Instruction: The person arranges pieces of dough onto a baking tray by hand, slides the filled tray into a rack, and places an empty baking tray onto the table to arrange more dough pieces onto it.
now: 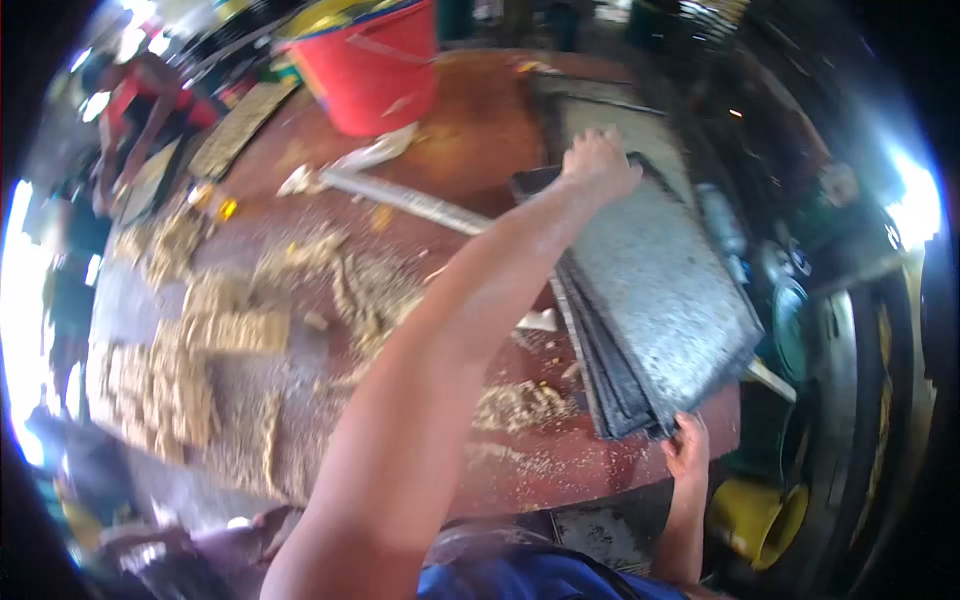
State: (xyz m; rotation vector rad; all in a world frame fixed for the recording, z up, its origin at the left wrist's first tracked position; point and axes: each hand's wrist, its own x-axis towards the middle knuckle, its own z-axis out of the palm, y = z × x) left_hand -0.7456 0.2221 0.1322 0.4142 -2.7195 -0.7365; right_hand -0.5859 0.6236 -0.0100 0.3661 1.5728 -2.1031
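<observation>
A stack of dark metal baking trays (660, 290) lies tilted at the right side of the reddish table. My left hand (600, 165) reaches across to the far edge of the top tray, its fingers bent over the rim. At the near corner, my right hand (687, 447) grips the tray edge, thumb uppermost. Several tray rims show fanned out below the top one on the left side. My left forearm hides part of the table's middle.
Scored blocks of tan dough (155, 395) and crumbs cover the table's left and middle. A long pale bar (410, 200) lies near a red bucket (375, 75). A yellow bucket (760, 525) stands below on the right. Another person (150, 100) works at far left.
</observation>
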